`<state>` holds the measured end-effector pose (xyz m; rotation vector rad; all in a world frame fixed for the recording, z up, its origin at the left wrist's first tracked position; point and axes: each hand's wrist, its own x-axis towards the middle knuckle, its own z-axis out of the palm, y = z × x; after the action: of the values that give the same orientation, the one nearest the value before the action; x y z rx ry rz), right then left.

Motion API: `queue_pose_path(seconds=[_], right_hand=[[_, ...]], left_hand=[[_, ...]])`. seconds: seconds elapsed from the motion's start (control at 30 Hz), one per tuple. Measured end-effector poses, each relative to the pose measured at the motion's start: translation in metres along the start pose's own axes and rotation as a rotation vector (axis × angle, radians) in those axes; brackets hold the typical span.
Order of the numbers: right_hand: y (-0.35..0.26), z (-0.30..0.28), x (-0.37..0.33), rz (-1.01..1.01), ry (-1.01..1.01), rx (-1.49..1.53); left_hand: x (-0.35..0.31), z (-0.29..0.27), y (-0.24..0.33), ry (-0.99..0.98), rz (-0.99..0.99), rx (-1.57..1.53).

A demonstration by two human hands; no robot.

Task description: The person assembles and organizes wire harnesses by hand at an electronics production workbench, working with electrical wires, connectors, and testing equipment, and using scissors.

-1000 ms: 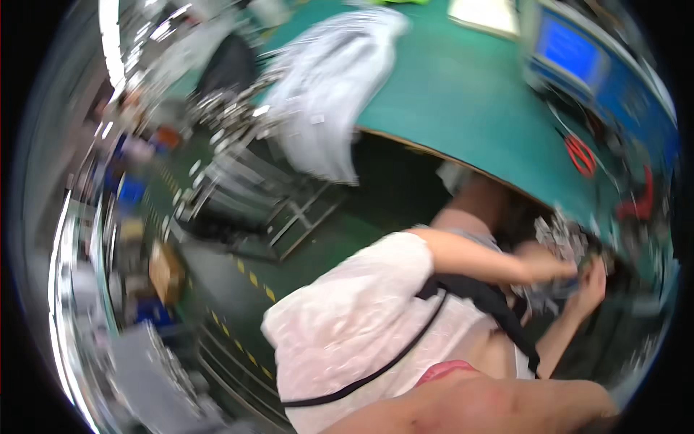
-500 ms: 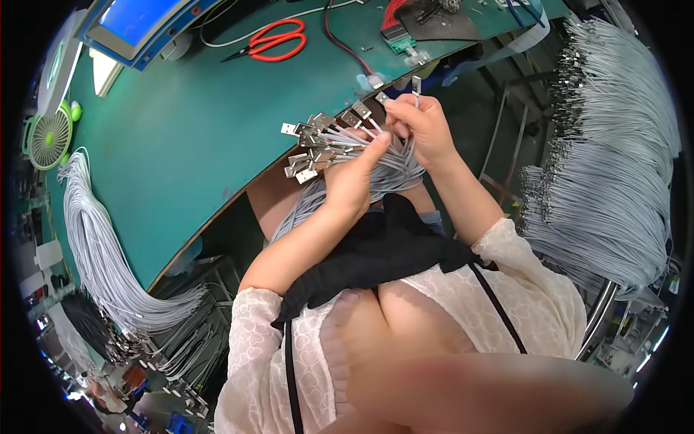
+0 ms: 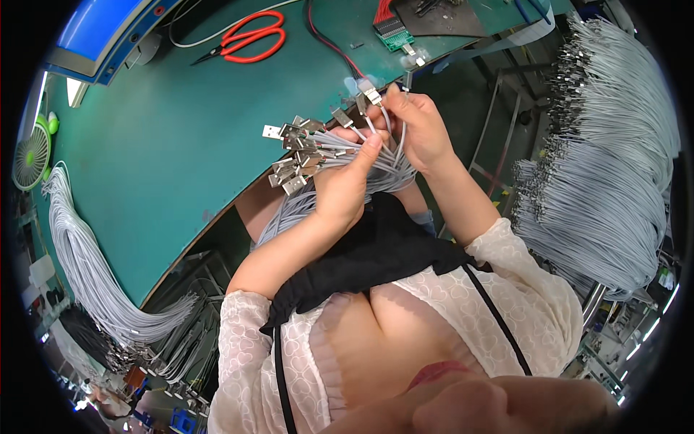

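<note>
My left hand (image 3: 341, 181) is closed round a bundle of grey USB cables (image 3: 340, 146), thumb on top, with several metal plugs (image 3: 293, 155) fanned out toward the bench. Close beside it, my right hand (image 3: 423, 130) is closed, its thumb and fingers pinching at a USB cable (image 3: 387, 119). That cable's plug (image 3: 371, 94) points at the bench edge, where a red and black lead (image 3: 336, 50) ends; whether they join I cannot tell. Another cable end (image 3: 407, 79) stands up beside my right thumb. The lower lengths of the bundle hang over my lap.
On the green bench (image 3: 166, 166) lie red-handled scissors (image 3: 253, 36) and a small green circuit board (image 3: 394, 37). A blue-framed screen (image 3: 108, 32), a green fan (image 3: 32, 155) and a grey cable bundle (image 3: 94, 253) are at left. A large cable mass (image 3: 600, 159) hangs at right.
The plug by my right fingers has moved against the bench edge at the lead's end. The cable end by my right thumb has shifted slightly left. My left hand keeps its hold on the bundle.
</note>
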<state>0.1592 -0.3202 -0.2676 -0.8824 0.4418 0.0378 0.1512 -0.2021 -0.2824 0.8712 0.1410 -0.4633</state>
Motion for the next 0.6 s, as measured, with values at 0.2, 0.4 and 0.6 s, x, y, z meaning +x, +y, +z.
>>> queue_pose_path(seconds=[0.2, 0.4, 0.6], right_hand=[[0.009, 0.0, -0.008, -0.115, -0.046, -0.273], [0.007, -0.008, -0.006, -0.075, 0.005, -0.146], [0.008, -0.002, 0.001, -0.125, 0.065, -0.135]], left_hand=[[0.002, -0.007, 0.004, -0.091, -0.019, 0.138], [-0.006, -0.016, -0.001, -0.115, 0.006, 0.237], [-0.001, -0.009, 0.003, -0.119, -0.027, 0.076]])
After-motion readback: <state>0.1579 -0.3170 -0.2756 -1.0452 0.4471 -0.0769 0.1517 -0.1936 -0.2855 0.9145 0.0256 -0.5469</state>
